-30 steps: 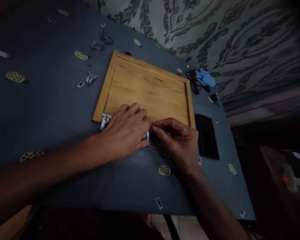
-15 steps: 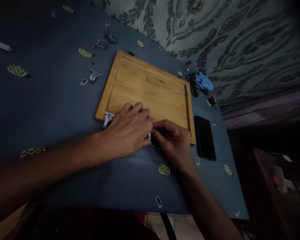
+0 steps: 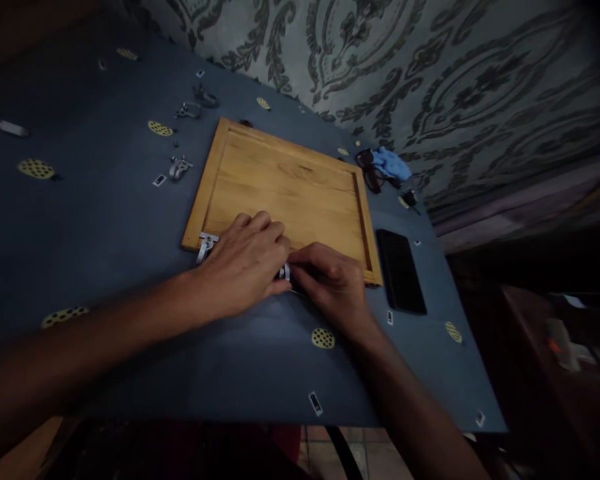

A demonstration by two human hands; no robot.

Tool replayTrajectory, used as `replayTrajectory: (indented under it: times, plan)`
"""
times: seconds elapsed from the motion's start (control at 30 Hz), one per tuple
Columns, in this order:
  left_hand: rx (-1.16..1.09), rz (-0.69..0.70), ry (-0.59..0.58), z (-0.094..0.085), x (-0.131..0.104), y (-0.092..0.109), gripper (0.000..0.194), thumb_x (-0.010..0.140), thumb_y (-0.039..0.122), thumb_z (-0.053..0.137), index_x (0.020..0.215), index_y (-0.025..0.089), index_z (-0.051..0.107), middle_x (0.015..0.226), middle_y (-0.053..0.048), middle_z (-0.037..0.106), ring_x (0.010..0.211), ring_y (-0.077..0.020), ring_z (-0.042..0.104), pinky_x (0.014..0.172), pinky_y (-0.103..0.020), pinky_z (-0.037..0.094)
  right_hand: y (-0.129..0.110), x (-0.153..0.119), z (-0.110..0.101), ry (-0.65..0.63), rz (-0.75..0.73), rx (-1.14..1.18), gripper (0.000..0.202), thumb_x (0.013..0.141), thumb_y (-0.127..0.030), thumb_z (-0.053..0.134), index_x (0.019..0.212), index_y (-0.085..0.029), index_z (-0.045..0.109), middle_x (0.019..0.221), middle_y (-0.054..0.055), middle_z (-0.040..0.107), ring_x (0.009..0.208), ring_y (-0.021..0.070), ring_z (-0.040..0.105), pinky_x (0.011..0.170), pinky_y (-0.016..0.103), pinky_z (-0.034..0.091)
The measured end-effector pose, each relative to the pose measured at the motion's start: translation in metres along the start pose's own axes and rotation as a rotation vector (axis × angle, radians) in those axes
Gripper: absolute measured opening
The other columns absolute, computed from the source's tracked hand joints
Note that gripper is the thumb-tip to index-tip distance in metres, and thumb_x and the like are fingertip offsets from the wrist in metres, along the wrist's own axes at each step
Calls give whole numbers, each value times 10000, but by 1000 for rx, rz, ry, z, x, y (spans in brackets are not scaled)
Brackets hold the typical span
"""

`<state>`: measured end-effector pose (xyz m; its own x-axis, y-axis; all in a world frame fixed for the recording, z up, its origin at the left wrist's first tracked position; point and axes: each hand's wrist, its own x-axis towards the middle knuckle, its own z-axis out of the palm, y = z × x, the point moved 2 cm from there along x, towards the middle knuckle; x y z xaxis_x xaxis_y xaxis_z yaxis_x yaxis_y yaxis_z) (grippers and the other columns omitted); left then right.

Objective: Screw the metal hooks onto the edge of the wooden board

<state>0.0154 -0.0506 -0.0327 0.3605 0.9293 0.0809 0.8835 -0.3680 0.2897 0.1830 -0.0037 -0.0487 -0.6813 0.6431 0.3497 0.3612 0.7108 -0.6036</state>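
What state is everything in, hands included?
Yellow-brown rectangular wooden panel: lying flat.
Left hand: curled over panel's near edge.
Right hand: fingertips together, any grip hidden.
Silvery metal hinge at panel corner: fastening unclear.
Other metal hinges: lying loose.
Black rectangular phone: flat, screen dark.
Blue cloth: crumpled.

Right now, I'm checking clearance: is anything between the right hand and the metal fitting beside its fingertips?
Nothing visible is: the right hand is beside the metal fitting by the wooden panel. The left hand partly covers the fitting; whether the right touches it is unclear.
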Motion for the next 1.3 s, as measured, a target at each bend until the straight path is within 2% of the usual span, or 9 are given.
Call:
replayTrajectory:
  times: [0.27,0.4,0.6,0.7,0.8,1.0,1.17,1.23,1.3]
  plan:
    - [29,-32,-34,-3,2,1,361,889,474,744,990,134,677,1064,-92,654,1112,-295,540,928,-406,408,4,-1,0,-14,90,105,133,869,-114,653,932,-206,725,829,15,743,705,140,675,653,262,534]
    - [37,-17,17,-1,2,1,353,878,470,756,979,143,670,1017,-80,651,1060,-280,542,902,-395,414,6,-3,0,0,118,179,203,853,-106,656,1015,-209,724,872,16,757,733,139,684,673,263,550]
    - [43,-6,30,-2,0,0,352,858,462,783,968,147,670,990,-75,649,1046,-283,551,886,-395,431,3,-7,-11,37,160,153,188,891,-215,695,1079,-210,709,877,27,752,760,157,694,680,278,550]
    - [37,13,63,-1,0,0,349,843,458,801,949,152,668,981,-71,650,1018,-278,558,866,-396,439,1,-9,-27,-53,182,101,57,902,-249,701,931,-201,698,789,12,717,701,147,662,636,264,510]
    - [30,26,99,0,-1,-1,344,833,460,811,922,162,666,969,-65,652,1006,-279,564,847,-398,444,2,-11,-43,-229,194,56,111,906,-297,722,878,-194,689,758,-1,701,666,137,635,609,259,461]
    - [5,28,104,0,-1,-3,322,845,439,801,940,162,668,974,-52,659,1010,-276,568,857,-419,456,11,-23,-62,-495,233,-193,209,833,-335,811,924,-213,667,937,24,701,797,183,632,663,292,408]
    - [-5,16,97,-2,0,-2,279,859,425,784,913,184,653,942,-46,645,984,-266,567,835,-411,465,17,-40,-67,-517,149,-191,88,926,-276,680,988,-233,636,1096,52,684,909,205,616,722,315,412]
    - [-11,19,100,-3,0,-2,273,871,434,769,940,196,654,937,-41,649,974,-258,569,839,-410,466,18,-45,-67,-484,97,-159,28,927,-234,652,916,-232,626,1066,47,683,883,195,607,712,318,408]
    - [-15,28,101,-4,0,-1,283,888,452,747,973,197,658,947,-43,657,973,-255,571,849,-414,468,18,-47,-69,-439,71,-143,80,896,-183,665,862,-237,615,994,30,680,815,181,596,680,318,397]
